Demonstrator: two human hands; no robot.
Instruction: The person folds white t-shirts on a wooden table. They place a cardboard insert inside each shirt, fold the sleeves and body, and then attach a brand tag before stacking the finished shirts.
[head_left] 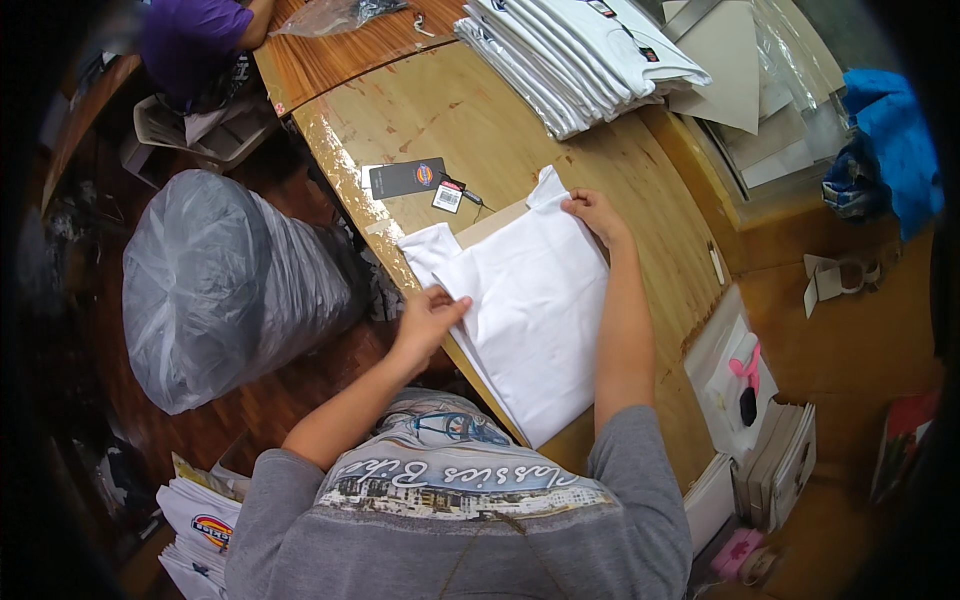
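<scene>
A white T-shirt (535,310) lies on the wooden table in front of me, its sides folded inward into a long shape. Between its two sleeves, at the far end, shows a strip of tan cardboard (490,227). My right hand (597,215) pinches the cloth at the far right corner, beside a sleeve. At the left edge, my left hand (428,318) has its fingers and thumb closed on the shirt's fold. Just beyond the shirt lie a dark hang tag (405,178) and a small black-and-white barcode tag (450,194) with a cord.
Folded white shirts (580,60) are stacked at the table's far side. Cardboard sheets (720,65) and a blue cloth (895,145) lie at far right. A big filled plastic bag (235,285) stands left. A pink-handled tool (746,368) lies right. Someone in purple (190,45) sits far left.
</scene>
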